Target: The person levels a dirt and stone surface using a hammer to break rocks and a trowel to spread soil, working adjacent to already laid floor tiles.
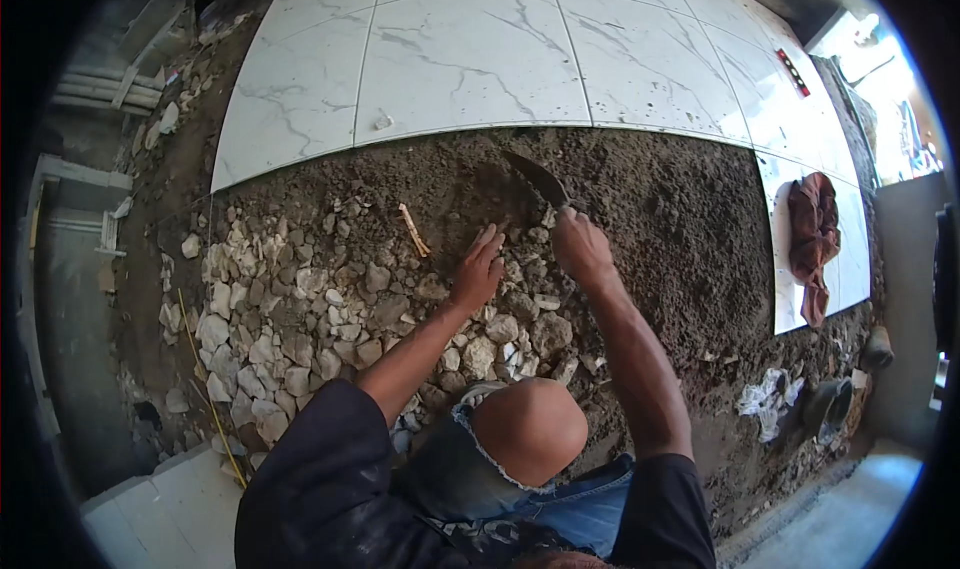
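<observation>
My right hand (582,247) is closed round the grip of a trowel (537,177), whose dark pointed blade slants up and left over the loose dark soil (665,239). The blade's tip comes near the edge of the laid tiles. To the left, my left hand (479,268) rests with its fingers stretched out where the soil meets a bed of broken stones (300,319). It holds nothing that I can see. A light, thin forked piece (413,231), perhaps wood, lies on the stones left of this hand.
White marbled floor tiles (465,54) stretch across the far side. A red level (793,73) and a brown cloth (814,239) lie on the tiles at right. White crumpled plastic (768,401) sits at lower right. A yellow string (212,399) runs along the left.
</observation>
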{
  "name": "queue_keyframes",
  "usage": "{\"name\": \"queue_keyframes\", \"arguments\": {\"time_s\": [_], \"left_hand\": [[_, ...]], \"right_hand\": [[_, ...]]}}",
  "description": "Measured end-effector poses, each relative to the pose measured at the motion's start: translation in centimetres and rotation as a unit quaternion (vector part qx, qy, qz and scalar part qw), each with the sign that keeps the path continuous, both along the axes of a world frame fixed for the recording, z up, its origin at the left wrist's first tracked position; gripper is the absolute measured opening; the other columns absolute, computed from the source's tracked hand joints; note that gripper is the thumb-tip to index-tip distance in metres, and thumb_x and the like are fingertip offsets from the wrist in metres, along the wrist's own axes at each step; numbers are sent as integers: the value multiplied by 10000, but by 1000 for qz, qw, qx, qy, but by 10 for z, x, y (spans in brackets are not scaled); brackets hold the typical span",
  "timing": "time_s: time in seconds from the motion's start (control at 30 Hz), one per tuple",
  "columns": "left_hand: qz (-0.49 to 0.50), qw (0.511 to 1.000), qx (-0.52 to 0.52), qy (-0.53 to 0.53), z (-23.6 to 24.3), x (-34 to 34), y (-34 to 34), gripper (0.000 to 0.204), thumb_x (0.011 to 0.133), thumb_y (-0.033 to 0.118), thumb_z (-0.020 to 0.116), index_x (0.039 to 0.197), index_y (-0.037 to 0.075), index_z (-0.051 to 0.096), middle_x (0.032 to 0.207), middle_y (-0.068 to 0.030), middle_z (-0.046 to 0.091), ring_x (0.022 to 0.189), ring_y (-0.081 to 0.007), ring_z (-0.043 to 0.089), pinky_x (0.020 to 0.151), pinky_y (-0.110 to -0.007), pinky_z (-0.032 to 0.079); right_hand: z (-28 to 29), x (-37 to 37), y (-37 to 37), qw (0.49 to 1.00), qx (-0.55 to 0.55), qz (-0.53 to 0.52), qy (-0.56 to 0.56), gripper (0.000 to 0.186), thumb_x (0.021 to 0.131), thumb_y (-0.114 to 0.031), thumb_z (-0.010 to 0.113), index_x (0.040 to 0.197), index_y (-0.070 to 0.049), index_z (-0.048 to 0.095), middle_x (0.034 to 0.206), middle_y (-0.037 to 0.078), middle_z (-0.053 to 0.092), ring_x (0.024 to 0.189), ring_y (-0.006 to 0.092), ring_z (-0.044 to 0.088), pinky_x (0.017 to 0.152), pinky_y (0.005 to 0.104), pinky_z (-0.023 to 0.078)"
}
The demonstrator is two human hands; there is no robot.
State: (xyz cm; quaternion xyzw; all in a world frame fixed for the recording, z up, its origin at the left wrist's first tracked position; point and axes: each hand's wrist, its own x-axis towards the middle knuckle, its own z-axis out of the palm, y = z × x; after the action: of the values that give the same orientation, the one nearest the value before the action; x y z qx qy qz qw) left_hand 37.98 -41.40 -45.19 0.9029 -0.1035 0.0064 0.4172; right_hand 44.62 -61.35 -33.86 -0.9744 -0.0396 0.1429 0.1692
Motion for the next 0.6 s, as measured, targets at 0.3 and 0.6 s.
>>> {"name": "queue_keyframes", "arguments": {"time_s": [0.3,0.6], "left_hand": [[187,963,-146,128,2,-17,35,475,975,357,481,1352,74,427,1391,-171,420,1287,-377,404,1019,-482,401],[251,954,-143,74,-6,-8,59,383,963,257,509,1285,49,493,1319,-167,492,1216,-319,481,995,-425,396]], "right_hand": [[10,-28,55,971,-53,235,-3,334,878,-130,476,1146,70,486,972,265,609,738,356,676,599,423,561],[-33,-21,63,981,-52,187,-29,324,895,-143,462,1152,55,482,990,259,603,778,397,667,629,470,551]]}}
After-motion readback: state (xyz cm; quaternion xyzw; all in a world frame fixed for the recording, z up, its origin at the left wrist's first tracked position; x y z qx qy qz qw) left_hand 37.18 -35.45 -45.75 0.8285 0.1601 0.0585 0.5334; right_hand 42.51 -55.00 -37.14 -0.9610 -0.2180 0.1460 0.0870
